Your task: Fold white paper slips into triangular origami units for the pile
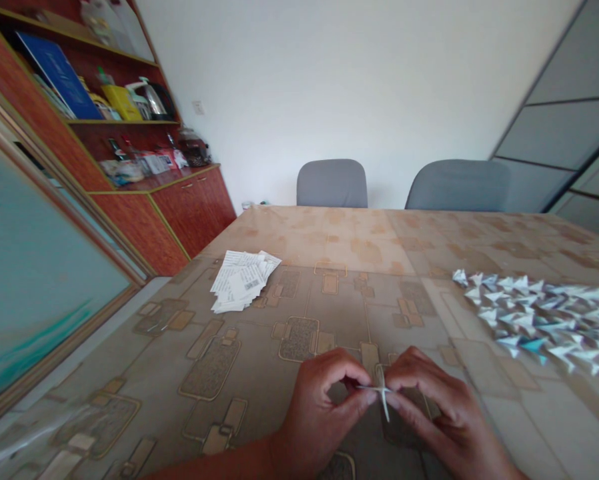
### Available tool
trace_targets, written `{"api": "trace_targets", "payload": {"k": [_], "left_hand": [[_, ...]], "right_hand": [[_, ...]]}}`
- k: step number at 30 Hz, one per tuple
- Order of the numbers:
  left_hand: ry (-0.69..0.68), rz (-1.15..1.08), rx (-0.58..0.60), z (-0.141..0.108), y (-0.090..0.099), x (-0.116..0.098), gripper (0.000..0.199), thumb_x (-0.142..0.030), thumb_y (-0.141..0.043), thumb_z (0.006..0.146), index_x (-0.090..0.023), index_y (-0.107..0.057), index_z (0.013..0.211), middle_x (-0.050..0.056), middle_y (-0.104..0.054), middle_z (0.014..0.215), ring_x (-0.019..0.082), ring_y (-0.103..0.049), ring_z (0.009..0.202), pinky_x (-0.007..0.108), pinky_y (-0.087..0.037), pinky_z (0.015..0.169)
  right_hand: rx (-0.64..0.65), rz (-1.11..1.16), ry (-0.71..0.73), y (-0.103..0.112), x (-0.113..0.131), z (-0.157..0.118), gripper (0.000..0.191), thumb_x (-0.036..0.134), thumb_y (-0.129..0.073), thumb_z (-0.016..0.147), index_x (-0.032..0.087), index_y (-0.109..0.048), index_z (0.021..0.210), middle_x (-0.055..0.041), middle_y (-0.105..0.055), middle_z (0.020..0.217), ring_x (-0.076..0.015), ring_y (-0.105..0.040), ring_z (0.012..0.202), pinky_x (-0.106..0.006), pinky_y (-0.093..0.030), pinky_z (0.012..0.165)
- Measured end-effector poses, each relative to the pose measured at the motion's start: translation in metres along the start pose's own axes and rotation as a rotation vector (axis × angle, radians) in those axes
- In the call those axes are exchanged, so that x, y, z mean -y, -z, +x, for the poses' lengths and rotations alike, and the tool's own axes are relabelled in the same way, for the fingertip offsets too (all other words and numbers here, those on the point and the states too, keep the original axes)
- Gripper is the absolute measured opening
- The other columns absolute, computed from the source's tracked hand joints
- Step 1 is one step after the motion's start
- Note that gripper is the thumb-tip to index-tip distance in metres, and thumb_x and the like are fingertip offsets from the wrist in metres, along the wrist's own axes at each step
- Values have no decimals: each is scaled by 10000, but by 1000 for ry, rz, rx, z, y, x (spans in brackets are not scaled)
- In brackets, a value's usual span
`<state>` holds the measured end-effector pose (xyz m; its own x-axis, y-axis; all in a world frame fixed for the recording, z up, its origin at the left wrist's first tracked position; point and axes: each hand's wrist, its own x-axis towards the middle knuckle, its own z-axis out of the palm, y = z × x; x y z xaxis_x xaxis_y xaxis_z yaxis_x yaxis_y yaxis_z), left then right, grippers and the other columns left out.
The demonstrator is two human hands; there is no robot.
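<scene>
Between my two hands, just above the table, is a small piece of folded white paper [383, 395], seen nearly edge-on with thin flaps standing up and down. My left hand [324, 400] pinches its left flap between thumb and forefinger. From the other side, my right hand [434, 400] pinches it the same way, fingertips close to the middle fold. Farther off to the left lies a loose stack of printed paper slips [242, 283]. Many small folded paper pieces [534, 313] stand in rows on the right, pale with pointed tips.
A patterned cloth covers the table [289, 233]. Behind its far edge stand two grey chairs, one [332, 183] near the middle and another [457, 185] to the right. At the left is a wooden cabinet [194, 207] with shelves holding a kettle [154, 100] and other goods.
</scene>
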<state>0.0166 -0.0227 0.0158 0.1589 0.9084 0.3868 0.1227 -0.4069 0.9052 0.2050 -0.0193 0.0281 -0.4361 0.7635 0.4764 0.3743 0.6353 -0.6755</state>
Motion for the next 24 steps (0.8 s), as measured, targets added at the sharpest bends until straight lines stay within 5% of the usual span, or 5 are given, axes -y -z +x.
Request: {"api": "trace_targets", "payload": {"k": [21,24], "left_hand": [[13,-20,88,0,2,-7,107,-206,-601,820,-147,-683,783,30,-636,697,144,-579,669,230,-425,651],[31,-27,99,-2,1,-8,95,-241,-693,744,-158,-665,783,15,-626,703,149,-568,675,236,-422,655]], "right_hand": [[-83,-76,-21,-6,0,-2,94,185,-597,876,214,-586,787,5,-608,666,-153,-595,613,-233,-469,550],[-93,-84,-40,-8,1,-1,113,192,-583,881,216,-588,771,4,-610,658,-154,-602,608,-232,-471,547]]}}
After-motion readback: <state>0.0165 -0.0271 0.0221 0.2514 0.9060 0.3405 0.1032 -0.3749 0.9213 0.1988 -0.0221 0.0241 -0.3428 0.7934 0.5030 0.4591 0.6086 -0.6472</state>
